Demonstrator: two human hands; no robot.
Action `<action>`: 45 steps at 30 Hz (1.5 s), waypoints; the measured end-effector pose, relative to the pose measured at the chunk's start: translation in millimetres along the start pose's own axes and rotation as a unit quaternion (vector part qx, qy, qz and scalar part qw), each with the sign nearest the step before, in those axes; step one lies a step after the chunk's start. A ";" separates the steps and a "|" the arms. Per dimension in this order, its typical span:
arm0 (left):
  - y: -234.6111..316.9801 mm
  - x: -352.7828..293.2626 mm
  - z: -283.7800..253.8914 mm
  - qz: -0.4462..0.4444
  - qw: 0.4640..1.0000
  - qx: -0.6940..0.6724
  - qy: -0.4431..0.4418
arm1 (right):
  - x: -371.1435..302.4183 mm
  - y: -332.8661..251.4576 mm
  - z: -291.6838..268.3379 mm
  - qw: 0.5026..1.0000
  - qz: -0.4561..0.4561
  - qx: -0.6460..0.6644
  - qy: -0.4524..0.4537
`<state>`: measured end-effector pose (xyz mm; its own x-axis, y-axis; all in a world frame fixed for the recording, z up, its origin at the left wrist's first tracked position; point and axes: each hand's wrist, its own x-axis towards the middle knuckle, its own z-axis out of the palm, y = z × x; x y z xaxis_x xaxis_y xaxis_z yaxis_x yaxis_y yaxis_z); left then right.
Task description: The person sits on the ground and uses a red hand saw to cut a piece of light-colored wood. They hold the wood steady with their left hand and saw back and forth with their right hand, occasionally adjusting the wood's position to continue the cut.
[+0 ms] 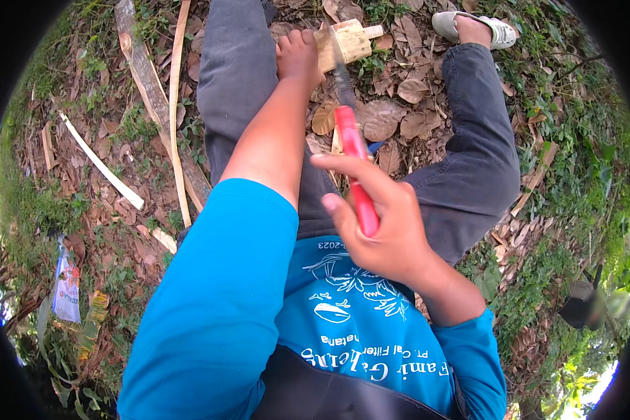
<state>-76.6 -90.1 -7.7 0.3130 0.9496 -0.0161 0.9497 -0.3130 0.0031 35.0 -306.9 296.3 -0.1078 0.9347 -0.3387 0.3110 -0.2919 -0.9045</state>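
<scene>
My left hand (pixel 299 54) grips the left end of a pale carved wooden block (pixel 351 46), which has a narrow peg at its right end. It lies low between my legs, beside my left leg. My right hand (pixel 390 217) is wrapped around the red handle of a knife (pixel 353 140), with the index finger stretched out loosely. The knife's dark, slightly blurred blade points away from me and crosses the block just right of my left fingers. Whether the edge touches the wood, I cannot tell.
Leaf-strewn ground surrounds my spread legs. A barked branch (pixel 149 87), a long thin wood strip (pixel 174 105) and a short pale strip (pixel 105 164) lie left, with a plastic bag (pixel 66 283) nearer. A wood piece (pixel 535 178) and a dark object (pixel 581 304) are at right.
</scene>
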 end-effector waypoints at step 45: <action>-5.7 29.0 -38.5 0.039 0.993 -0.001 -0.107 | -38.3 46.2 -3.4 0.941 -0.031 0.163 0.295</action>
<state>-72.8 -60.2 30.4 0.3778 0.8972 -0.2288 0.9228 -0.3850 0.0141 56.7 -355.5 268.4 0.4574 0.8735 -0.1665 0.0053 -0.1899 -0.9818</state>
